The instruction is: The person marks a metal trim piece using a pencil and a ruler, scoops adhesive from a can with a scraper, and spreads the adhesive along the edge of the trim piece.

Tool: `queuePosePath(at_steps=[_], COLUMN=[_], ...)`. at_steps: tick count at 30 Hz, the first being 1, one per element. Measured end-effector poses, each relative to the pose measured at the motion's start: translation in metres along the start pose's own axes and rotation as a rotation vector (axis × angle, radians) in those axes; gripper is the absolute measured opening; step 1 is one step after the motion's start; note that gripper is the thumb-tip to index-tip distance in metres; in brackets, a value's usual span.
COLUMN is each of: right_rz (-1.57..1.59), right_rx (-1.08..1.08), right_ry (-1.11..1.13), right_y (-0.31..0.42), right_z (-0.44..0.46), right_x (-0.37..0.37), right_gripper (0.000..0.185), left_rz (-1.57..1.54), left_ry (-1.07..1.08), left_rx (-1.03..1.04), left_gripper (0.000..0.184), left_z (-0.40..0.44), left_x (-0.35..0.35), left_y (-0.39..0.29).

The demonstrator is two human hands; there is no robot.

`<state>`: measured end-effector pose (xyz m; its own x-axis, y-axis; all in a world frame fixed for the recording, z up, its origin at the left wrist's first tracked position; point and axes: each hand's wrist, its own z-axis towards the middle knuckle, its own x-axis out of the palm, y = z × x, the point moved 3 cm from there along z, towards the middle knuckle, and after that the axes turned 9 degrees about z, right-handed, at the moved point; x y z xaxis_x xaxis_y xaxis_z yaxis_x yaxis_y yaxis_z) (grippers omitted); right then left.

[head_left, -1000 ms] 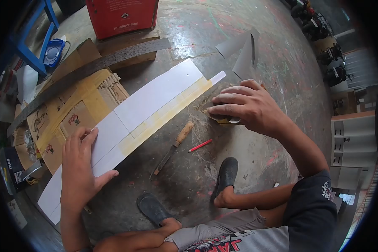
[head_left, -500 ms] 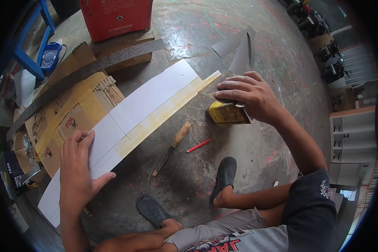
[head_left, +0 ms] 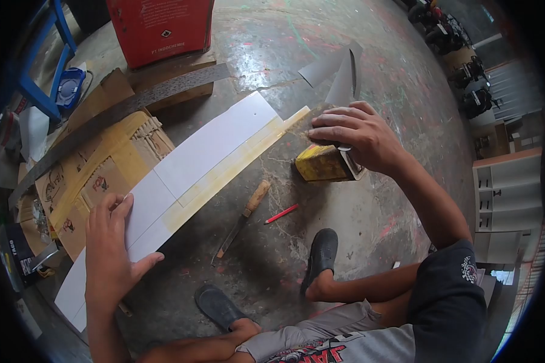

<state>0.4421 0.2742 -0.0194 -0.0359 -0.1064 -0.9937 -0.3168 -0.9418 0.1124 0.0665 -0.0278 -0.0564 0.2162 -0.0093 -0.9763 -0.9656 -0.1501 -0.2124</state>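
Observation:
A long, slightly curved white panel slants across the view, with pencil lines and a yellowish coated band along its near edge. My left hand lies across its lower part, fingers at the far edge and thumb at the near one, holding it. At the panel's far end, my right hand is closed above a yellow tin can. What those fingers hold is mostly hidden; a dark edge shows beneath them.
On the floor lie a wooden-handled knife, a red pencil and curled grey offcuts. Cardboard and a dark curved strip are at left. A red can stands behind.
The view has shifted slightly. My right hand stays closed over the yellow can, and my left hand keeps its place on the panel.

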Motion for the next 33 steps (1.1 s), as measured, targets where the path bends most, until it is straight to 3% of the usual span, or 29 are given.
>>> queuePosePath(at_steps=[6, 9, 18, 21, 24, 29, 33], right_rz=[0.034, 0.053, 0.043, 0.097, 0.084, 0.264, 0.649], right_rx=[0.009, 0.031, -0.018, -0.004, -0.032, -0.057, -0.087], right_ry=[-0.031, 0.107, -0.047, -0.005, 0.022, 0.226, 0.326], right_y=[-0.019, -0.017, 0.025, 0.028, 0.03, 0.048, 0.095], right_z=[-0.006, -0.014, 0.01, 0.019, 0.014, 0.001, 0.018], right_x=[0.016, 0.002, 0.004, 0.01, 0.007, -0.009, -0.02], right_gripper=[0.062, 0.063, 0.07, 0.069, 0.057, 0.059, 0.066], left_rz=[-0.008, -0.018, -0.005, 0.003, 0.001, 0.017, 0.034], left_ry=[-0.004, -0.012, -0.008, -0.018, -0.015, -0.023, -0.053], left_rx=[0.001, 0.009, -0.013, 0.01, -0.006, 0.023, 0.014], left_gripper=[0.114, 0.114, 0.116, 0.114, 0.116, 0.122, 0.128], left_z=[0.0, -0.002, -0.002, -0.002, -0.003, -0.006, -0.023], left_x=[0.001, 0.002, 0.004, 0.002, 0.002, 0.005, 0.006], left_y=[0.0, 0.002, 0.003, 0.0, 0.0, 0.003, 0.007])
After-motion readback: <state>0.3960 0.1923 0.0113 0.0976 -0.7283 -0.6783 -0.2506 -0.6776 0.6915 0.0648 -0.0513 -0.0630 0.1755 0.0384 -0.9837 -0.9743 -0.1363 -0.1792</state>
